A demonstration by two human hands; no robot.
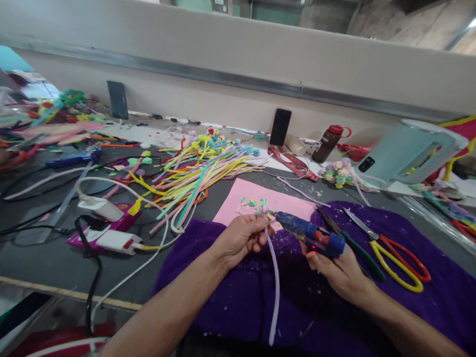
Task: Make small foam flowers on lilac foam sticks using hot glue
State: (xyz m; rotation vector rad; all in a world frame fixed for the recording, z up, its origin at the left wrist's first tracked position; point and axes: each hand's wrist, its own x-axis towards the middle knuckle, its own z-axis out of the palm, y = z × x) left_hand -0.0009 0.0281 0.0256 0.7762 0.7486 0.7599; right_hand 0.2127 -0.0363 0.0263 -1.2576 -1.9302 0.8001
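Head: glue gun, red-capped bottle.

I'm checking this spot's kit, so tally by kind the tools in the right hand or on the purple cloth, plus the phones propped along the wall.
Glue gun, in the right hand: 1
Scissors: 1
Green-handled pliers: 1
Phones: 2
Total: 5

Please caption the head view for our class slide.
Left hand pinches a lilac fuzzy stem while the right hand holds a blue glue gun close by.
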